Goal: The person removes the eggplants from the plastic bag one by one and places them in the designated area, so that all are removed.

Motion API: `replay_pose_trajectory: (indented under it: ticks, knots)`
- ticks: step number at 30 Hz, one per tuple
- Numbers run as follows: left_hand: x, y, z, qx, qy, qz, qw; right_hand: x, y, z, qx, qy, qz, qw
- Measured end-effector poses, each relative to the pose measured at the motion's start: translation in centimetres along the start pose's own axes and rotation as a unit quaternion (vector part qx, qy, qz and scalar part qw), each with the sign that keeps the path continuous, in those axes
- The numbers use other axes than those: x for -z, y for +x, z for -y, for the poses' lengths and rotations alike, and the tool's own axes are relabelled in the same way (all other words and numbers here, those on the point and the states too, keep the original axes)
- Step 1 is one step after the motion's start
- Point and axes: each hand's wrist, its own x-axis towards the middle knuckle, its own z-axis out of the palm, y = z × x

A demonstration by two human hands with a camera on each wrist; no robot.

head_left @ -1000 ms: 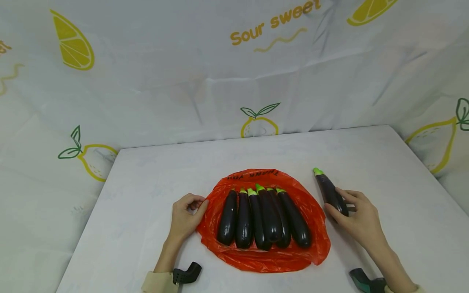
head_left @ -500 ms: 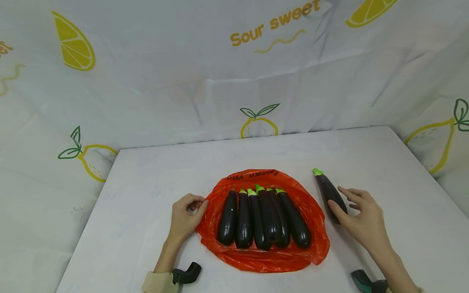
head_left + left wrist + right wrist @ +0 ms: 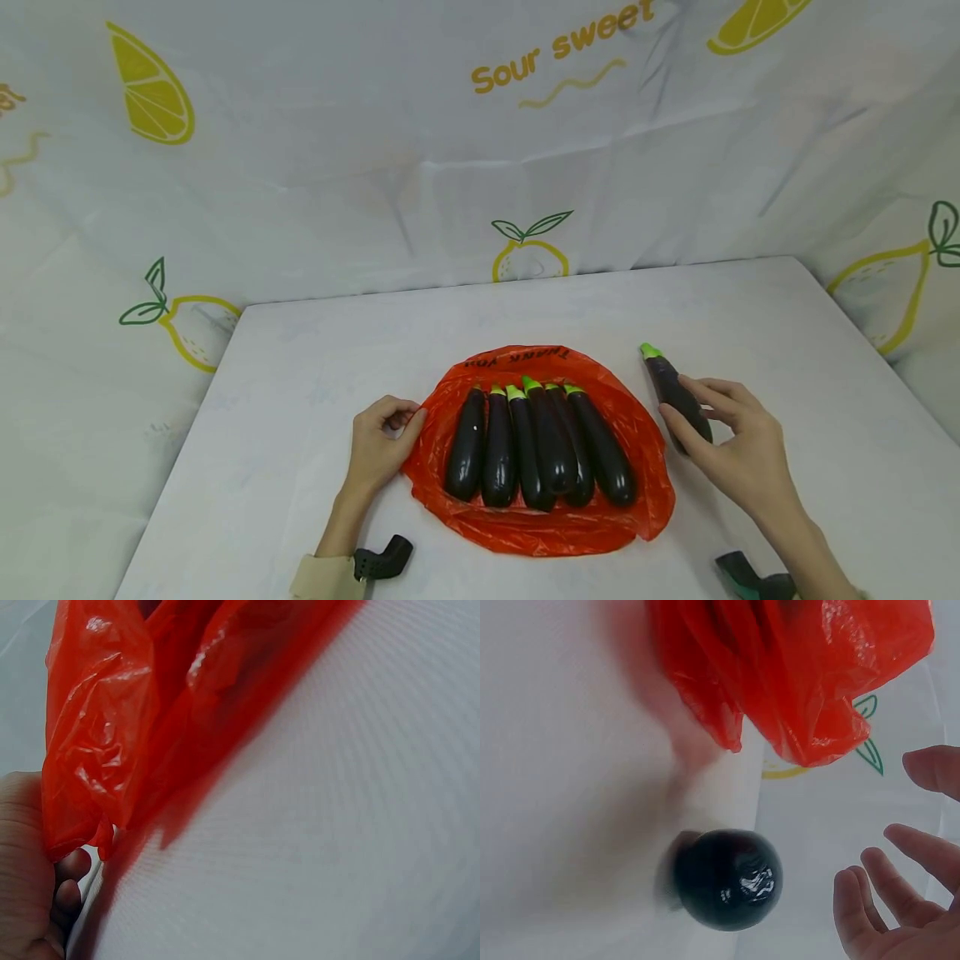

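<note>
- Head view: a long, glossy, dark-purple loose eggplant with a green cap [image 3: 684, 406] is seen just to the right of a crinkled, thin red plastic bag [image 3: 540, 533], its capped end pointed away from the person, apparently borne by the white, cloth-covered bench [image 3: 337, 350].
- Head view: the loose eggplant is straddled by the bare right hand [image 3: 738, 442], thumb on the bag side; a firm grasp is not yet shown. It is probably best taken around the middle, since the smooth skin may slip if only the tip is pinched.
- Head view: six dark-purple eggplants with green caps [image 3: 555, 442] are held side by side in the bag, and should be left unpressed.
- Left wrist view: the bag's rim is pinched between the thumb and fingers of the left hand [image 3: 22, 862]; a light, steady hold is advised, as the thin film could tear.
- Right wrist view: the fingers are spread and a gap is left beside the eggplant's blunt end; they should be closed evenly, clear of the bag's edge.
</note>
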Motion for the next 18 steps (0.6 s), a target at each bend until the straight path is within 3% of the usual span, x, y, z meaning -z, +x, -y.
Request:
replay_pose_trajectory:
  ticks: [8,11,14,18]
  knots:
    - [-0.5,-0.5,2.3,0.014,0.003,0.0,0.9999,-0.1,-0.2,1.0,0.025,0.014,0.027,0.9992]
    - [-0.5,-0.5,2.6,0.015,0.003,0.001,0.9999,-0.3,-0.2,1.4,0.03,0.023,0.036,0.9986]
    - [-0.4,-0.4,1.9,0.018,0.009,0.004,0.9998,-0.5,-0.3,1.8,0.031,0.03,0.044,0.9981]
    - [0.1,0.0,-0.1,0.014,0.008,0.009,0.9998,-0.9,-0.4,2.3,0.031,0.043,0.048,0.9974]
